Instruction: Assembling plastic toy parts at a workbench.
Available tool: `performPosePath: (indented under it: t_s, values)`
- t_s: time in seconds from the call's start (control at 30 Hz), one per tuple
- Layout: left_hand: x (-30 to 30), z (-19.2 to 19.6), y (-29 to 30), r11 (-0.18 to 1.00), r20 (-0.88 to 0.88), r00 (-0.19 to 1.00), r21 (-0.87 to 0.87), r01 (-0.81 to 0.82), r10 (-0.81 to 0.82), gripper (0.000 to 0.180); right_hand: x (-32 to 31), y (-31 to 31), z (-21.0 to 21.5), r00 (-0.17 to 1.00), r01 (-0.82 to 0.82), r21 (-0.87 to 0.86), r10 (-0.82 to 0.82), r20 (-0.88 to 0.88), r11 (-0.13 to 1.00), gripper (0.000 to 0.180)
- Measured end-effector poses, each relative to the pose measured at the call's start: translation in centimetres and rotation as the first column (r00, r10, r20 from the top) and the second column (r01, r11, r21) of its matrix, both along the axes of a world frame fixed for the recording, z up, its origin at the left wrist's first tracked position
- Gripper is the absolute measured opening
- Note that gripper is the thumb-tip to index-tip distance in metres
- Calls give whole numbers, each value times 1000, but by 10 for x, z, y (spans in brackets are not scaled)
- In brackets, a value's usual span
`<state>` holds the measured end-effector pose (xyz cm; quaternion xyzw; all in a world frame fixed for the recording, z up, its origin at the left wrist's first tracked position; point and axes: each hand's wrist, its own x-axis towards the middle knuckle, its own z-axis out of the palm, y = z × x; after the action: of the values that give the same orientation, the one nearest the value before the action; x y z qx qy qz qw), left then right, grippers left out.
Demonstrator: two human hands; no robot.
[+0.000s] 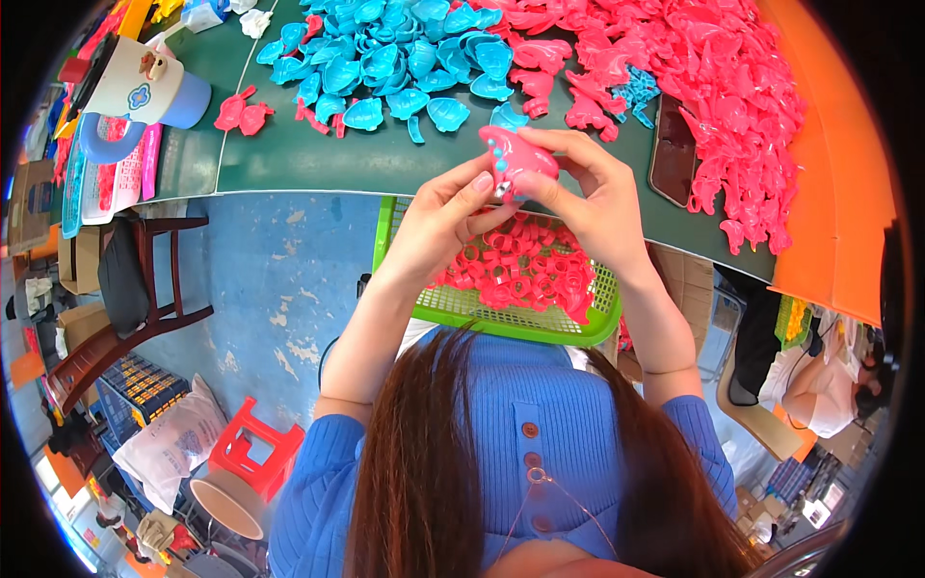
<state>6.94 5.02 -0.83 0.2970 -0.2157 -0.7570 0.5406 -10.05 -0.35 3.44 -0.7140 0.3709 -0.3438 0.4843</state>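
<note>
I am holding a pink toy [518,159] in both hands above the green basket [602,323] at the bench [318,154] edge. My left fingers [474,188] are closing on its underside, and my right fingers [568,144] are wrapping over its top and side. Pink rings [525,270] are lying in the basket, blue shells [395,67] and pink shells [713,87] are heaped on the bench beyond.

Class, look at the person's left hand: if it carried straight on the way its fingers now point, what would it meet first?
The left hand points up and rightward, its fingertips already touching the pink toy piece that both hands hold. Beyond that, probably the right hand, though depth is unclear.
</note>
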Motion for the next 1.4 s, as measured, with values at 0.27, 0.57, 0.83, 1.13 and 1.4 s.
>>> performPosePath:
  t_s: [0.27,0.57,0.83,1.13,1.4]
  values:
    - [-11,-2,1,986,220,965,-112,-123,146,56,1,1,-2,995,65,52,-68,70,997,39]
    - [-12,0,2,969,274,934,-156,-192,229,46,0,7,2,992,31,95,-42,116,995,39]
    - [-4,-1,0,977,319,923,-72,-201,214,35,0,6,-3,998,-56,24,55,42,998,52]
    - [-2,5,-4,974,264,939,-98,-203,222,36,-9,1,1,976,-189,13,187,113,982,66]
    - [-5,-11,0,984,238,955,-23,-178,178,28,1,15,-7,990,58,-361,-100,-100,931,58]
